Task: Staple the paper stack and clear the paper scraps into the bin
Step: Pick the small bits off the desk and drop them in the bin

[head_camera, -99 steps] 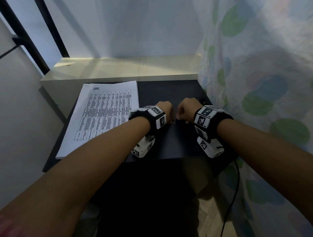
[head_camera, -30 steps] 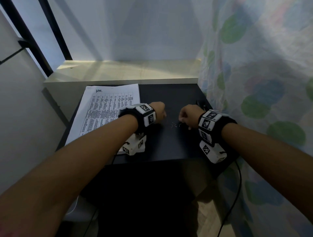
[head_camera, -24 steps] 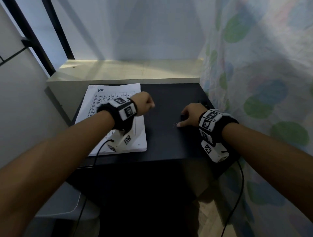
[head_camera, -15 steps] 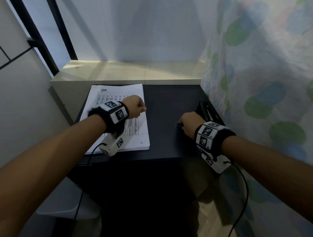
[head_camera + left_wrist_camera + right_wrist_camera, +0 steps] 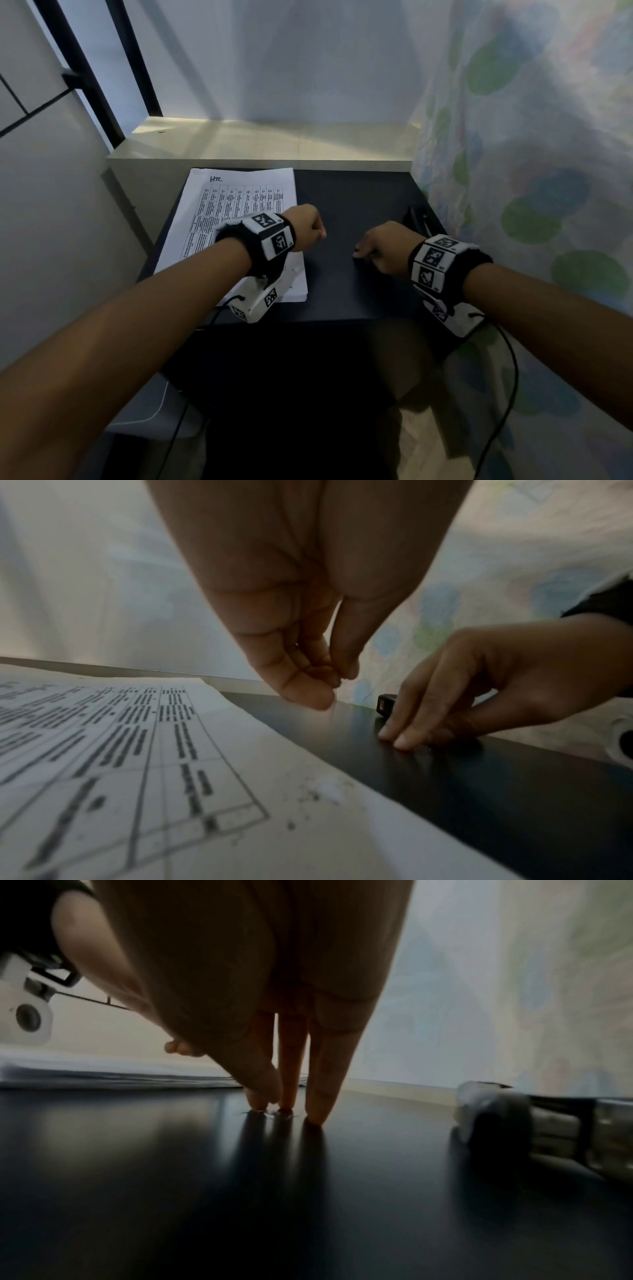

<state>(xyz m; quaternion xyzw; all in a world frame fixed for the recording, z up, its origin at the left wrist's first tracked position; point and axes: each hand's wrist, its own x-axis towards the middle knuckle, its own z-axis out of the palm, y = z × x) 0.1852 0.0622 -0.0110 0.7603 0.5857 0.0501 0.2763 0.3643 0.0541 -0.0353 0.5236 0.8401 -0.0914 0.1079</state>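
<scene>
The printed paper stack [image 5: 236,219] lies on the left of the black table [image 5: 342,294]. My left hand [image 5: 308,229] hovers over the stack's right edge. Its thumb and fingertips [image 5: 329,680] pinch together with a tiny dark speck between them. My right hand [image 5: 363,251] stands on the table's middle, its straight fingertips [image 5: 287,1107] pressing on small shiny scraps [image 5: 270,1115]. The dark stapler [image 5: 416,217] lies just beyond the right hand by the curtain, and it also shows as the stapler [image 5: 534,1123] low at the right.
A patterned curtain [image 5: 531,171] hangs along the table's right side. A pale ledge [image 5: 274,140] runs behind the table. A pale grey bin-like object [image 5: 147,411] sits below the table's left front corner. Wrist cables hang past the front edge.
My left hand has left the table's middle and moved left to above the paper's right edge. The right hand stayed near the scraps and set its fingertips down on them.
</scene>
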